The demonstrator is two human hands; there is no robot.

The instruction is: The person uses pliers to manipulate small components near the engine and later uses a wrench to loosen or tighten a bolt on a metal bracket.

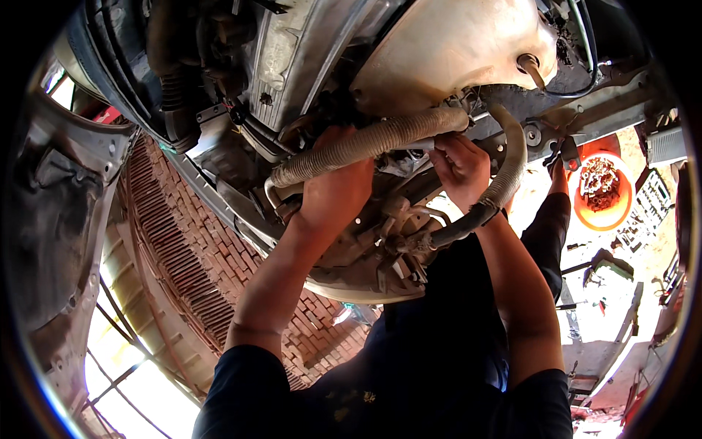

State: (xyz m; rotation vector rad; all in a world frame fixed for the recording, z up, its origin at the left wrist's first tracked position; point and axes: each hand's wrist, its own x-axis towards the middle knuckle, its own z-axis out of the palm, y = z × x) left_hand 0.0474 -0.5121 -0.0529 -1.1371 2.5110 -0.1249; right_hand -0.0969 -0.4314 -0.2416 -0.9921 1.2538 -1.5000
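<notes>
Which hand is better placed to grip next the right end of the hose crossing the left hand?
Likely the right hand, near that end; the left hand is farther, partly behind the hose.

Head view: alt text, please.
The person's left hand reaches behind a ribbed hose among vehicle parts; the right hand is below its right end. Above is an off-white tank; at right, an orange bowl of small parts.
</notes>
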